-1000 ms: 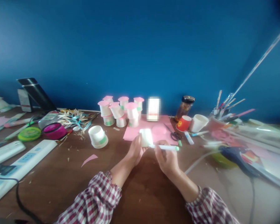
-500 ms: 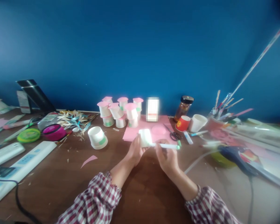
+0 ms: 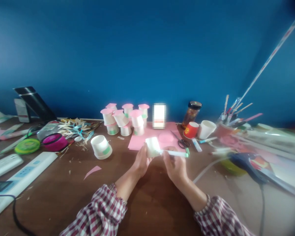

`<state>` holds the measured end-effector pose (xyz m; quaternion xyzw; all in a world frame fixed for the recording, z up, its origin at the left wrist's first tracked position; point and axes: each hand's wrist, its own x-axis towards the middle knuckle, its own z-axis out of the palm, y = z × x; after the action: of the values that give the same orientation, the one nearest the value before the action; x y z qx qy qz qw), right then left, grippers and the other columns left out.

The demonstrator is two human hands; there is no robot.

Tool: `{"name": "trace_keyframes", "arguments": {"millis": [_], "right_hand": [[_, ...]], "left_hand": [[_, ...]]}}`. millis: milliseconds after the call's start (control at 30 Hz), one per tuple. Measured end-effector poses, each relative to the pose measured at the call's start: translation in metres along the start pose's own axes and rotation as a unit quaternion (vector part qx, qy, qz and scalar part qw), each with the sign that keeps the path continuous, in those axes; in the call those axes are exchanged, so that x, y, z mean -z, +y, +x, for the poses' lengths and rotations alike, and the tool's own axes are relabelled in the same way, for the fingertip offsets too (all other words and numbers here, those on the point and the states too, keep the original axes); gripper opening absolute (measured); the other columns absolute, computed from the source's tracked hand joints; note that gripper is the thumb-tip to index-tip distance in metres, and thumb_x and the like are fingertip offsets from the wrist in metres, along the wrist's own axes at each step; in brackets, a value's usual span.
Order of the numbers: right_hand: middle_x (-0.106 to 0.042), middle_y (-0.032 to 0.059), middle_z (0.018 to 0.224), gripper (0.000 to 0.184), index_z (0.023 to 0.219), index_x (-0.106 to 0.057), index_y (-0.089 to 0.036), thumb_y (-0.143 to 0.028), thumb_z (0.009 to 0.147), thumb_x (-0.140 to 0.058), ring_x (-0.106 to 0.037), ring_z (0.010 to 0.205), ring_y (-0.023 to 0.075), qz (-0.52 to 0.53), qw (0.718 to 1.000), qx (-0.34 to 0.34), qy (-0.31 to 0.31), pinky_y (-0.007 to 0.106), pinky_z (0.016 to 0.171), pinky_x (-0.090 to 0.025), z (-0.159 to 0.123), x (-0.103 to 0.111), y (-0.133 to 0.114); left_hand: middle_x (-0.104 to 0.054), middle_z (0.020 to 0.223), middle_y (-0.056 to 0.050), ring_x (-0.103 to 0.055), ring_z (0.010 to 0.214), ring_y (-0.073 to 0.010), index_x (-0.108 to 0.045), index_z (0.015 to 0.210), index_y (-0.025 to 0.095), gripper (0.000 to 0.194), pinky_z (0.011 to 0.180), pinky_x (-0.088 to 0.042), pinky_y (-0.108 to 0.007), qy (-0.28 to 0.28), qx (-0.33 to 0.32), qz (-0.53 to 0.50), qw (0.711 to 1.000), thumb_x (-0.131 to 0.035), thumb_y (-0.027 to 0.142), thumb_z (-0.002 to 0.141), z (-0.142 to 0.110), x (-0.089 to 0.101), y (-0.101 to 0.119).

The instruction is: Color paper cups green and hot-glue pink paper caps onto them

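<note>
My left hand [image 3: 142,160] is closed around a small white paper cup [image 3: 152,147], held above the table in front of me. Between the fingers of my right hand [image 3: 175,164] is a white marker pen [image 3: 175,153] with a green end. Its tip points left and meets the cup's side, or comes very close to it. Behind my hands lies a pink paper sheet [image 3: 135,142] with a pink paper circle [image 3: 166,137] on it. Black scissors [image 3: 183,143] rest at the sheet's right edge. To the left stands another white paper cup [image 3: 100,146], upside down.
Stacked paper cups with pink tops [image 3: 136,123] stand at the back. A red cup [image 3: 191,130], a white cup [image 3: 206,129] and a dark-lidded jar [image 3: 192,114] are behind on the right. Left are a power strip [image 3: 24,183] and a magenta pouch [image 3: 54,142]. A glue gun [image 3: 248,165] lies right.
The cup in my left hand has tilted slightly and shows a little more of its side. My right hand keeps the marker against or near it. The whole view has shifted slightly.
</note>
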<state>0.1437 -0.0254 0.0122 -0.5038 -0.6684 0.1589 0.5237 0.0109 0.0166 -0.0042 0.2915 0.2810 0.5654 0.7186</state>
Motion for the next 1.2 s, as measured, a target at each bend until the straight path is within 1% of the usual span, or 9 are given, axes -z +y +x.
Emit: {"name": "trace_keyframes", "arguments": {"millis": [167, 300, 400, 500, 667, 800, 933, 1100, 1200], "right_hand": [[-0.063, 0.0021, 0.069, 0.015, 0.085, -0.057, -0.017, -0.028, 0.088, -0.048, -0.061, 0.060, 0.0132, 0.002, 1.000, -0.006, -0.020, 0.020, 0.055, -0.048, 0.0003, 0.0006, -0.0010], [-0.063, 0.0020, 0.067, 0.017, 0.081, -0.058, -0.016, -0.028, 0.088, -0.048, -0.061, 0.060, 0.0130, 0.030, 0.999, -0.017, 0.017, 0.022, 0.058, -0.049, 0.0018, 0.0014, 0.0013], [-0.063, 0.0020, 0.067, 0.017, 0.078, -0.057, -0.016, -0.028, 0.087, -0.051, -0.062, 0.062, 0.0134, 0.061, 0.997, -0.027, 0.029, 0.022, 0.059, -0.049, 0.0021, 0.0006, 0.0024], [-0.063, 0.0014, 0.065, 0.015, 0.079, -0.058, -0.016, -0.029, 0.085, -0.054, -0.061, 0.061, 0.0137, 0.068, 0.997, -0.025, 0.032, 0.022, 0.056, -0.049, 0.0012, -0.0009, 0.0017], [-0.063, 0.0013, 0.065, 0.015, 0.083, -0.059, -0.016, -0.030, 0.085, -0.054, -0.060, 0.058, 0.0133, 0.041, 0.999, -0.011, 0.027, 0.022, 0.054, -0.048, -0.0004, -0.0015, 0.0000], [-0.063, 0.0013, 0.066, 0.016, 0.084, -0.059, -0.016, -0.031, 0.085, -0.054, -0.059, 0.056, 0.0127, 0.013, 1.000, -0.009, 0.024, 0.022, 0.054, -0.047, -0.0002, -0.0010, 0.0006], [-0.063, 0.0011, 0.065, 0.017, 0.083, -0.059, -0.016, -0.031, 0.086, -0.053, -0.058, 0.055, 0.0122, 0.003, 1.000, -0.013, 0.023, 0.021, 0.053, -0.046, -0.0005, -0.0019, 0.0014], [-0.062, 0.0002, 0.063, 0.017, 0.083, -0.058, -0.016, -0.032, 0.086, -0.053, -0.056, 0.051, 0.0116, 0.006, 1.000, -0.015, 0.002, 0.021, 0.049, -0.044, -0.0022, -0.0032, 0.0017], [-0.062, 0.0007, 0.064, 0.018, 0.082, -0.058, -0.016, -0.032, 0.086, -0.052, -0.056, 0.053, 0.0122, 0.002, 1.000, -0.014, 0.012, 0.021, 0.051, -0.045, -0.0013, -0.0027, 0.0029]], "left_hand": [[-0.067, 0.099, -0.011, -0.062, 0.091, -0.0210, -0.061, 0.105, 0.014, 0.039, 0.087, -0.047, -0.038, 0.036, 0.002, -0.006, 0.999, -0.047, 0.045, 0.086, 0.0001, -0.0011, 0.0005], [-0.067, 0.100, -0.011, -0.062, 0.091, -0.0217, -0.060, 0.106, 0.013, 0.040, 0.086, -0.048, -0.037, 0.038, 0.004, -0.015, 0.999, -0.044, 0.045, 0.087, 0.0009, -0.0010, 0.0001], [-0.067, 0.102, -0.011, -0.062, 0.093, -0.0225, -0.060, 0.107, 0.014, 0.040, 0.087, -0.048, -0.039, 0.042, 0.003, -0.018, 0.999, -0.044, 0.045, 0.087, 0.0012, -0.0003, -0.0003], [-0.067, 0.100, -0.011, -0.062, 0.095, -0.0232, -0.060, 0.107, 0.014, 0.041, 0.089, -0.047, -0.039, 0.038, 0.006, -0.015, 0.999, -0.045, 0.046, 0.087, 0.0012, 0.0002, -0.0003], [-0.067, 0.101, -0.012, -0.060, 0.099, -0.0242, -0.061, 0.106, 0.013, 0.042, 0.094, -0.043, -0.041, 0.024, 0.006, -0.012, 1.000, -0.046, 0.047, 0.086, 0.0006, -0.0002, -0.0002], [-0.067, 0.103, -0.013, -0.059, 0.101, -0.0250, -0.060, 0.108, 0.013, 0.045, 0.095, -0.042, -0.042, -0.007, -0.006, -0.010, 1.000, -0.046, 0.049, 0.085, 0.0000, 0.0012, -0.0014], [-0.066, 0.105, -0.012, -0.060, 0.099, -0.0238, -0.060, 0.108, 0.013, 0.046, 0.094, -0.042, -0.040, -0.028, -0.019, -0.003, 0.999, -0.047, 0.050, 0.085, 0.0005, 0.0049, -0.0038], [-0.066, 0.099, -0.012, -0.060, 0.096, -0.0225, -0.061, 0.105, 0.012, 0.048, 0.093, -0.042, -0.039, -0.027, -0.022, 0.003, 0.999, -0.048, 0.052, 0.083, 0.0018, 0.0061, -0.0055], [-0.066, 0.100, -0.012, -0.060, 0.096, -0.0229, -0.061, 0.106, 0.012, 0.047, 0.093, -0.042, -0.040, -0.015, -0.016, -0.003, 1.000, -0.050, 0.051, 0.083, 0.0020, 0.0053, -0.0049]]}}
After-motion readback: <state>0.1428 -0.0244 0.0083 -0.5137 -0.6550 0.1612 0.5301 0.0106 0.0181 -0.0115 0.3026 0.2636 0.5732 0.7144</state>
